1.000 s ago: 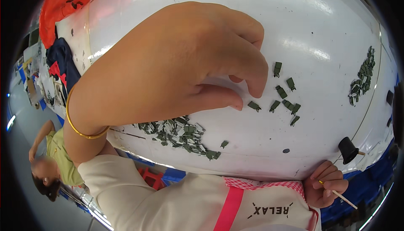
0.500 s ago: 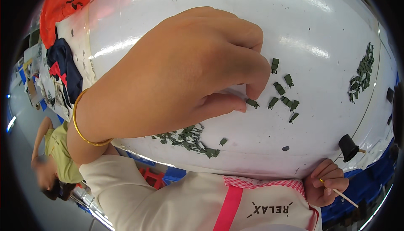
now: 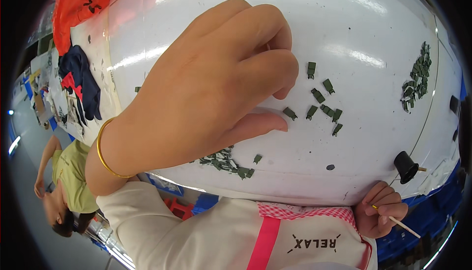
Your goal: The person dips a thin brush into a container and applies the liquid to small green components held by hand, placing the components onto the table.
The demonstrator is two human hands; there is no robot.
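My left hand (image 3: 221, 78), with a gold bangle (image 3: 105, 157) on its wrist, hovers over the white table. Its thumb and index finger are apart with nothing between them, the other fingers curled. Just beyond the thumb tip lies a small dark-green toy-vehicle-like piece (image 3: 290, 113). To its right several matching pieces (image 3: 318, 95) lie loosely grouped, some with a small loop at one end. At the lower right, my right hand (image 3: 381, 208) is closed round a thin pale stick (image 3: 406, 228) with a yellow band; whether it has a brush tip is hidden.
A pile of green pieces (image 3: 223, 162) sits near the table's front edge, partly behind my left wrist. Another pile (image 3: 417, 78) is at the far right. A black cup (image 3: 406, 167) with a wooden stick stands near my right hand. Another person (image 3: 76, 171) is at the left.
My left thumb and index finger have parted from the small green piece, which stays on the table. The hand has drawn slightly up and left. My right hand still holds the stick.
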